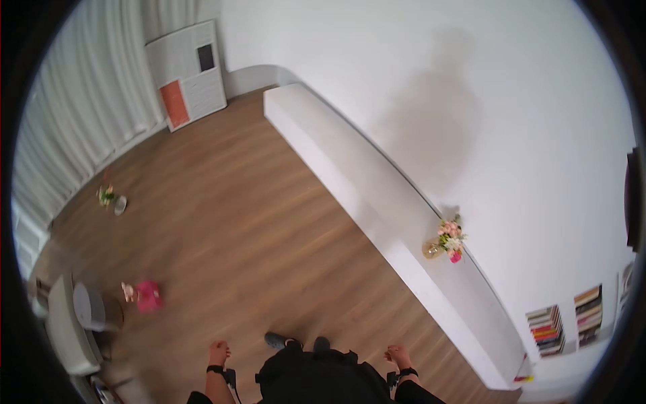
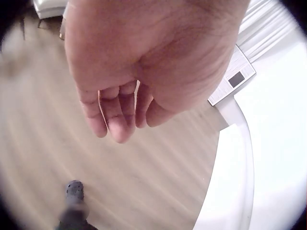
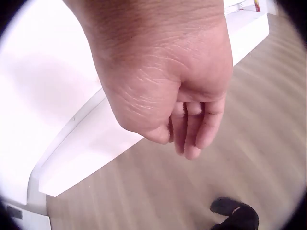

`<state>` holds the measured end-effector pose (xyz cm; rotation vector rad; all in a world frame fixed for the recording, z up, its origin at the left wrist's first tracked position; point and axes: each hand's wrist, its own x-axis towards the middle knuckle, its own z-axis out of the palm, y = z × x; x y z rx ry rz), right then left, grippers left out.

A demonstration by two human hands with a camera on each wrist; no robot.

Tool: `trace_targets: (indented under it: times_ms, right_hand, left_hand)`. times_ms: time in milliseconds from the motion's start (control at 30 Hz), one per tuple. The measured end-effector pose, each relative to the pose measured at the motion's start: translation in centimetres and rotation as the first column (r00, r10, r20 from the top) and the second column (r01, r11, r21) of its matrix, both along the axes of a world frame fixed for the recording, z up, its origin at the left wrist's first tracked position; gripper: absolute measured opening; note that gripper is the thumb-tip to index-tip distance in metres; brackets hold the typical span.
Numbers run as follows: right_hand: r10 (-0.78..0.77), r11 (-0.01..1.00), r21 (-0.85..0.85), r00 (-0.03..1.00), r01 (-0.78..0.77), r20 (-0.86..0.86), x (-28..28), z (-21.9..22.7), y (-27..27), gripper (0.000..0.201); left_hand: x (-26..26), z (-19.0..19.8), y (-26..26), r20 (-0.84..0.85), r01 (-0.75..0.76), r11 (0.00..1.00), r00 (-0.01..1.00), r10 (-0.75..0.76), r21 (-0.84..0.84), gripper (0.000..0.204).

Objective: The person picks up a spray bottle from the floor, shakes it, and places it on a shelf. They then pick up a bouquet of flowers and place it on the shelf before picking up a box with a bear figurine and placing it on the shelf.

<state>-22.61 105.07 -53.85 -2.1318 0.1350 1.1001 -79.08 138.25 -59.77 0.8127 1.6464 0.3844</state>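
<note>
My left hand (image 1: pixel 219 353) hangs at the lower middle of the head view, over the wooden floor (image 1: pixel 256 222). In the left wrist view the left hand (image 2: pixel 148 62) has loosely bent fingers with nothing between them. My right hand (image 1: pixel 398 356) hangs on the other side of the body, nearer the long white ledge (image 1: pixel 350 175). Loosely curled fingers of the right hand (image 3: pixel 168 91) show in the right wrist view, and they hold nothing. Both hands are apart from every object. Dark shoes (image 1: pixel 321 344) stand on the floor between them.
A vase (image 1: pixel 432 249) with flowers (image 1: pixel 451 237) stands on the ledge. To the left are a pink object (image 1: pixel 149 296), a grey round stool (image 1: pixel 91 306) and a white seat (image 1: pixel 66 330). A framed panel (image 1: pixel 192 81) leans by the curtain (image 1: pixel 94 87). Books (image 1: pixel 546 330) fill wall niches at right.
</note>
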Motion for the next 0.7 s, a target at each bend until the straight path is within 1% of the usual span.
trace_targets:
  times_ms: [67, 133, 167, 200, 233, 267, 300, 367, 400, 433, 467, 500, 533, 567, 600, 633, 667, 700]
  right_hand:
    - [-0.064, 0.998, -0.019, 0.996, 0.063, -0.06, 0.5, -2.6, -3.2, 0.017]
    - [-0.156, 0.988, -0.015, 0.98, 0.156, -0.126, 0.5, -3.3, -5.0, 0.013]
    - [-0.193, 0.981, -0.022, 0.968, 0.192, -0.161, 0.5, -3.3, -5.9, 0.012]
    - [-0.169, 0.986, -0.033, 0.972, 0.166, -0.162, 0.4, -2.6, -6.3, 0.012]
    - [-0.128, 0.992, -0.017, 0.978, 0.127, -0.167, 1.2, -3.4, -6.6, 0.012]
    - [-0.088, 0.996, -0.005, 0.981, 0.088, -0.173, 1.7, -4.4, -7.1, 0.012]
    - [-0.05, 0.999, 0.007, 0.982, 0.052, -0.18, 1.8, -5.3, -7.9, 0.013]
    - [-0.011, 0.996, 0.088, 0.987, 0.026, -0.159, 2.2, -4.2, -8.0, 0.017]
    - [0.003, 0.991, 0.132, 0.991, 0.016, -0.136, 2.5, -3.4, -7.8, 0.019]
    - [-0.001, 0.991, 0.134, 0.994, 0.015, -0.11, 2.7, -3.0, -8.0, 0.019]
    - [-0.008, 0.99, 0.137, 0.996, 0.019, -0.083, 2.8, -2.9, -8.2, 0.019]
    - [-0.018, 0.99, 0.141, 0.998, 0.026, -0.057, 3.0, -2.8, -8.5, 0.018]
    - [-0.031, 0.984, 0.171, 0.998, 0.04, -0.057, 2.9, -2.5, -9.0, 0.018]
    - [-0.042, 0.979, 0.198, 0.997, 0.053, -0.058, 2.5, -2.1, -9.9, 0.017]
    - [-0.051, 0.973, 0.222, 0.997, 0.064, -0.061, 2.1, -2.0, -10.8, 0.016]
    - [-0.093, 0.975, 0.192, 0.989, 0.115, -0.117, 1.6, -3.0, -12.0, 0.015]
    - [-0.131, 0.975, 0.158, 0.976, 0.159, -0.173, 1.1, -5.6, -14.1, 0.014]
    - [-0.171, 0.972, 0.12, 0.959, 0.201, -0.226, 0.5, -7.8, -16.1, 0.013]
  left_hand:
    - [1.6, 1.3, -0.3, -0.035, 0.046, 0.998, 0.998, -0.045, 0.033, 0.019]
    - [2.9, 2.3, -1.6, -0.064, 0.064, 0.997, 0.996, -0.062, 0.046, 0.018]
    - [3.4, 2.7, -2.4, -0.107, 0.075, 0.996, 0.992, -0.071, 0.038, 0.017]
    - [3.6, 2.8, -3.4, -0.151, 0.082, 0.996, 0.986, -0.077, 0.027, 0.017]
    - [3.8, 2.8, -4.4, -0.194, 0.087, 0.996, 0.978, -0.082, 0.015, 0.017]
    - [3.6, 2.9, -5.6, -0.169, 0.085, 0.996, 0.982, -0.083, 0.006, 0.018]
    - [3.3, 3.0, -6.9, -0.188, 0.087, 0.994, 0.977, -0.096, -0.059, 0.018]
    - [2.9, 2.8, -9.1, -0.221, 0.096, 0.978, 0.966, -0.137, -0.186, 0.02]
    - [1.7, 1.7, -10.5, -0.214, 0.128, 0.963, 0.96, -0.18, -0.238, 0.022]
    - [1.0, 0.6, -11.1, -0.203, 0.162, 0.945, 0.953, -0.225, -0.286, 0.024]
    - [1.7, 2.4, -12.3, -0.241, 0.12, 0.946, 0.95, -0.198, -0.302, 0.021]
    - [4.3, 8.1, -13.5, -0.279, 0.08, 0.945, 0.945, -0.173, -0.316, 0.018]
    - [4.6, 7.5, -12.8, -0.273, 0.115, 0.948, 0.941, -0.199, -0.295, 0.012]
    - [4.4, 7.1, -12.6, -0.268, 0.148, 0.949, 0.937, -0.225, -0.278, 0.011]
    - [4.5, 6.9, -12.1, -0.265, 0.18, 0.948, 0.931, -0.25, -0.263, 0.016]
    - [6.0, 8.9, -11.3, -0.282, 0.2, 0.945, 0.92, -0.273, -0.26, 0.014]
    - [9.9, 14.7, -10.5, -0.298, 0.218, 0.941, 0.908, -0.293, -0.259, 0.023]
    - [12.1, 17.8, -9.9, -0.313, 0.233, 0.938, 0.898, -0.309, -0.257, 0.034]
